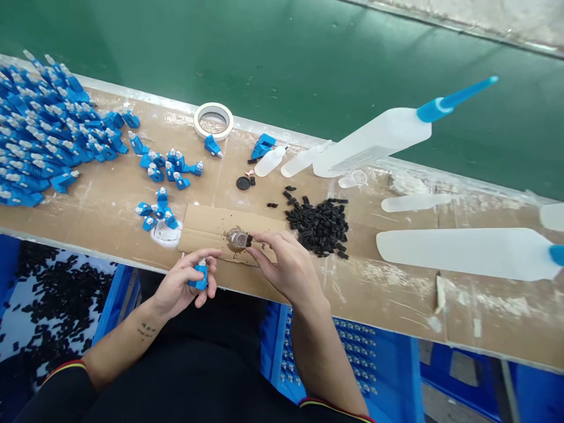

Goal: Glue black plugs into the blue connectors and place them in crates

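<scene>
My left hand (187, 281) holds a blue part (199, 277) with a pale tip pointing up, its fingers curled around it. Between the thumb and fingers of my right hand (284, 258) is a small black piece (249, 241), held at the edge of a small clear cup (238, 238). The cup stands on a cardboard strip (200, 226) marked with dark stains. Right of the cup lies a heap of black pieces (319, 224). Several blue parts (162, 210) stand on the bench to the left of the strip.
A large group of blue parts (44, 135) covers the bench's left end. Behind are a tape roll (214, 121) and a black cap (243, 183). White bottles (462, 252) lie at the right. Below the bench edge are a bin of black pieces (66, 299) and a blue crate (396, 376).
</scene>
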Motion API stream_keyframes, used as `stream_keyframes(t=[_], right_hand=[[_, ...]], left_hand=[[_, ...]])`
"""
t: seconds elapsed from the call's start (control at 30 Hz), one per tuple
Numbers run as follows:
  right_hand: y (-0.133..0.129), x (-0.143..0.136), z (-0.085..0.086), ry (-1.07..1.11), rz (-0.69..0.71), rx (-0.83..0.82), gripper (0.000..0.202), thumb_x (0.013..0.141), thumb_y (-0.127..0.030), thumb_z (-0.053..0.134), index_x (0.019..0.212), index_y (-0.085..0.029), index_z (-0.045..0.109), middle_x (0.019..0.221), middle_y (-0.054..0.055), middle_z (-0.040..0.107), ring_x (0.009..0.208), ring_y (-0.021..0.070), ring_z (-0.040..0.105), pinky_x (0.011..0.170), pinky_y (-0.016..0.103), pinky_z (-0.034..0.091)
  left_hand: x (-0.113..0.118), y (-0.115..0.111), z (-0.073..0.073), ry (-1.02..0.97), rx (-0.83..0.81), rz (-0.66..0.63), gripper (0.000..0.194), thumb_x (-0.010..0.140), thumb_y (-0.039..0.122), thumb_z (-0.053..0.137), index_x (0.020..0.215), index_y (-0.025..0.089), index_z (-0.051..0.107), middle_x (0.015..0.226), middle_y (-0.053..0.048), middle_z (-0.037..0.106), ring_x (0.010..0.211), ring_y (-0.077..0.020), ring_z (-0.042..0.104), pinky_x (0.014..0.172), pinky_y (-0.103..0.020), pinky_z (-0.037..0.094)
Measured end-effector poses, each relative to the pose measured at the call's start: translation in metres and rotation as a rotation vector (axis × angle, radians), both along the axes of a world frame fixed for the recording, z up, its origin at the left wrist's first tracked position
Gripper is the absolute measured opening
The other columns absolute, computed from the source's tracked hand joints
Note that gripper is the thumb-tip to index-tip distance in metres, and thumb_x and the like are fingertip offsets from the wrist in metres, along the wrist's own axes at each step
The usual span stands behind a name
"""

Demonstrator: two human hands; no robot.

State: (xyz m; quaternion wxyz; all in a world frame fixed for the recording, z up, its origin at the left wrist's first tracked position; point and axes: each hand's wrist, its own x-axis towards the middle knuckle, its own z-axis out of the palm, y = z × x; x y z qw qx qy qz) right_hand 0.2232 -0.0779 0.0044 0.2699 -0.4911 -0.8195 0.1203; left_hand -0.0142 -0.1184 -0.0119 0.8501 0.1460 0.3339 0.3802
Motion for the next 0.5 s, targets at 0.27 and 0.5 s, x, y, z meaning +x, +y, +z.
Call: stream_keyframes(t=[0.27,0.5], right_hand=[[0.0016,-0.0044,-0.0011,-0.153,0.054,0.0,0.015,0.096,-0.02,0.062,0.11,-0.017,0.061,0.097,0.008,0.075,0.087,0.0223,0.069,0.072,0.034,0.055],[-0.0033,-0.0002,0.0001,0.148,-0.037,-0.062,0.019,0.09,-0.02,0.071,0.108,-0.022,0.064,0.101,0.007,0.076,0.077,0.0183,0.067,0.069,0.033,0.055]], left_hand=[[-0.0085,-0.0028,0.0003,-0.065,-0.037,0.023,0.049,0.078,0.023,0.057,0.126,0.017,0.063,0.079,-0.003,0.054,0.06,-0.0133,0.057,0.036,-0.014,0.034],[-0.0027,-0.0059,0.0006,0.014,0.002,0.117,0.022,0.089,0.02,0.066,0.109,0.022,0.056,0.097,-0.007,0.07,0.073,-0.0106,0.061,0.058,-0.018,0.05]])
